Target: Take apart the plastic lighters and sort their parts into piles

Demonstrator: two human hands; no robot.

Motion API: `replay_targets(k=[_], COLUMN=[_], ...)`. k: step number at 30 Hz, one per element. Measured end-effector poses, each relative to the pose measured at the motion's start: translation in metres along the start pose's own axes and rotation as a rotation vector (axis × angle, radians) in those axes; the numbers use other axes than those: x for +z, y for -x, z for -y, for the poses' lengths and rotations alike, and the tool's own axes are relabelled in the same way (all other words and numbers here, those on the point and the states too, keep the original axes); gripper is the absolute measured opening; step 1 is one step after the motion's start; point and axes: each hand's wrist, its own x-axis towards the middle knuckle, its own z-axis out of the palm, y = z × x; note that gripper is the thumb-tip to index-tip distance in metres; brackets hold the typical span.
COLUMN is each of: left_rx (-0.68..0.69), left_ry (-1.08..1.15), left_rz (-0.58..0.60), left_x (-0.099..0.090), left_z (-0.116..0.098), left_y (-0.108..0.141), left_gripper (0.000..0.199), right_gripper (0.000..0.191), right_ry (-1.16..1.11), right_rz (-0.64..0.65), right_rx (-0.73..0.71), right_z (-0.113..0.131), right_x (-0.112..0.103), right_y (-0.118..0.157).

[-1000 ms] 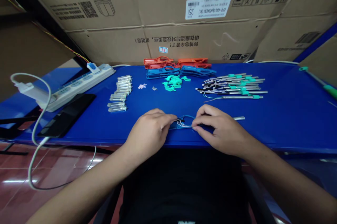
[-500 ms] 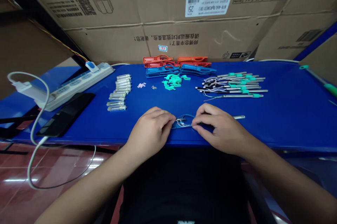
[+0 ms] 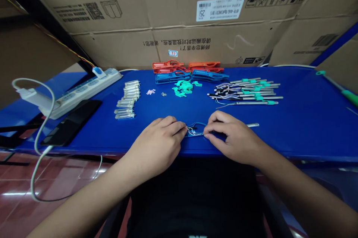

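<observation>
Near the table's front edge, my left hand (image 3: pixel 163 143) and my right hand (image 3: pixel 231 133) pinch a blue lighter casing half (image 3: pixel 195 124) from its two ends. White wires (image 3: pixel 192 131) lie inside the casing between my fingertips. A silver metal tube (image 3: pixel 253 125) sticks out to the right past my right hand, apparently from the same piece. My left fingers are closed over the casing's left end, and what lies under them is hidden. The right thumb and index finger press at its middle.
Clear fuel tanks (image 3: pixel 127 104), pink bits (image 3: pixel 151 91), small screws (image 3: pixel 164 94), green triggers (image 3: pixel 183 88), blue casings (image 3: pixel 172 76), orange casings (image 3: pixel 204 64) and wired metal tubes (image 3: pixel 257 97) lie beyond. A phone (image 3: pixel 72 122) and power strip (image 3: pixel 84 91) are at left; a cardboard box (image 3: pixel 112 40) stands behind.
My left hand has turned over the casing's left end, and its fingers now bunch closer together there. My right hand stays in nearly the same place.
</observation>
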Motion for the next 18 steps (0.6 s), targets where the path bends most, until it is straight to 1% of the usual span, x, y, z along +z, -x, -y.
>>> replay_targets(k=[2,5,9,14,18], left_rx=[-0.001,-0.011,-0.054,-0.061,-0.077], left_ry=[0.066,0.159,0.258,0.359,0.365], left_rz=[-0.022,-0.090,-0.167,-0.152,-0.136], left_x=[0.002,0.010,0.018,0.018,0.016], left_z=[0.004,0.010,0.012,0.012,0.013], left_y=[-0.003,-0.004,-0.002,-0.004,-0.006], left_gripper=[0.027,0.026,0.025,0.021,0.021], right_gripper=[0.016,0.016,0.015,0.014,0.011], right_ry=[0.001,-0.001,0.002,0.009,0.033], right_rz=[0.002,0.006,0.011,0.029,0.084], right_rx=[0.001,0.007,0.007,0.024,0.035], right_z=[0.000,0.001,0.001,0.001,0.004], right_x=[0.000,-0.001,0.000,-0.001,-0.006], right_y=[0.000,0.000,0.000,-0.001,-0.005])
